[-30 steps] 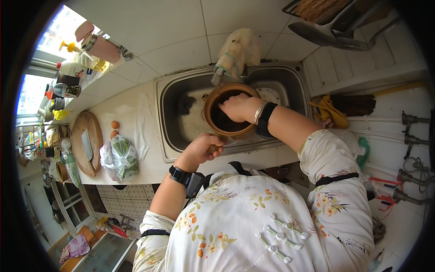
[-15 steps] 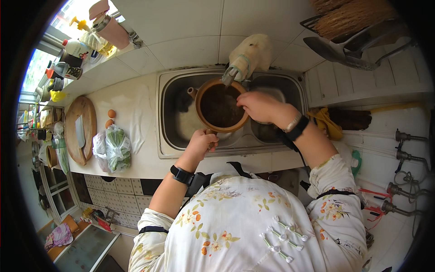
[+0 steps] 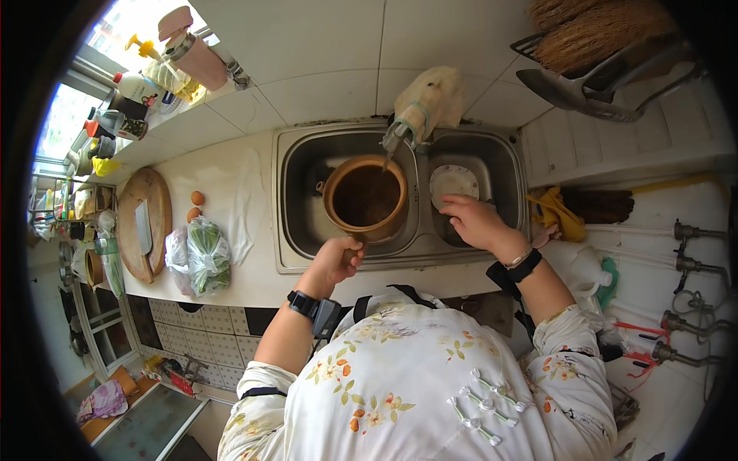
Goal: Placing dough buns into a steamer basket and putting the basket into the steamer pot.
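Observation:
My left hand (image 3: 338,261) is closed around the short handle of a brown clay pot (image 3: 367,230), which sits in the left basin of the sink. Dark, cloudy liquid (image 3: 365,196) fills part of the pot, and a thin stream from the tap (image 3: 396,138) runs into it. A stubby spout (image 3: 320,187) sticks out on the pot's left side. Over the right basin, my right hand (image 3: 480,224) hangs with its fingers apart and nothing visible in them. Just beyond its fingertips lies a pale round dish (image 3: 453,182) in that basin.
A steel double sink (image 3: 350,265) is set in the white counter. To the left are bagged green vegetables (image 3: 206,257), two eggs (image 3: 197,198) and a knife (image 3: 144,227) on a round wooden board (image 3: 157,192). A yellow cloth (image 3: 557,211) lies right of the sink.
My right hand has left the pot's opening and moved right, over the other basin. The pot sits slightly lower and farther left in its basin, with my left hand still on its handle.

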The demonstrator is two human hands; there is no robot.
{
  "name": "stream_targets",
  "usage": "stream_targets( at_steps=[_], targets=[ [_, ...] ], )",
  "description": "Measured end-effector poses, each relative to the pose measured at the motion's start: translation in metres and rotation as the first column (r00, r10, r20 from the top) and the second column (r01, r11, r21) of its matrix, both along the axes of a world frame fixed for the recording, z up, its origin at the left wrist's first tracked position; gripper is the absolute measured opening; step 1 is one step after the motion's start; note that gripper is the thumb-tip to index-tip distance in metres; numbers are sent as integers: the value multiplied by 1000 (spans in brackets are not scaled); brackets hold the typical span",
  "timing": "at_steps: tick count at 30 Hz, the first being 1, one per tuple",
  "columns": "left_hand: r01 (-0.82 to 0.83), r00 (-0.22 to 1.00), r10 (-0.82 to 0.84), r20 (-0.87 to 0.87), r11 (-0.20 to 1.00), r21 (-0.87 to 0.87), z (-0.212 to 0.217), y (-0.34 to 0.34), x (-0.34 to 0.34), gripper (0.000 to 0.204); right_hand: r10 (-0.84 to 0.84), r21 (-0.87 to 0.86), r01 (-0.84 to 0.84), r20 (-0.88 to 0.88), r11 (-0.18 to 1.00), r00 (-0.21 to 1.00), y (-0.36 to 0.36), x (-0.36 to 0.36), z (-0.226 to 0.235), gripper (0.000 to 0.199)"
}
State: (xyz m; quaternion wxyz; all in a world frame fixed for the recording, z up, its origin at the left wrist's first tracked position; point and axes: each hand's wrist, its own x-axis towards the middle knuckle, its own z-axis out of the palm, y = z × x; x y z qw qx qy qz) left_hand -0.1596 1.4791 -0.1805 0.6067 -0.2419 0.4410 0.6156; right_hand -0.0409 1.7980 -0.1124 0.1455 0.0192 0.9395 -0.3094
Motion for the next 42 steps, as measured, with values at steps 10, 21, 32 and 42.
stream_targets(
  at_steps=[10, 21, 32, 42],
  targets=[
    [114, 993, -113, 29, 993, -23, 11, -12, -9, 12, -126, -71, 123, -39, 990, 991, 16, 28, -21, 25],
    [-193, 709, -58, -703, 943, -272, -14, -15, -11, 18, -167, -68, 161, -99, 985, 981, 28, 28, -45, 25],
    [-700, -470, -623, -625, 694, -165, 44, -85, -71, 51, -78, -17, 78, 16, 997, 997, 11, 40, -63, 28],
    [-689, -469, -504, -726, 723, -57, 65, -70, -61, 47, -160, -112, 159, -4, 981, 987, 3, 70, -77, 27]
  ],
)
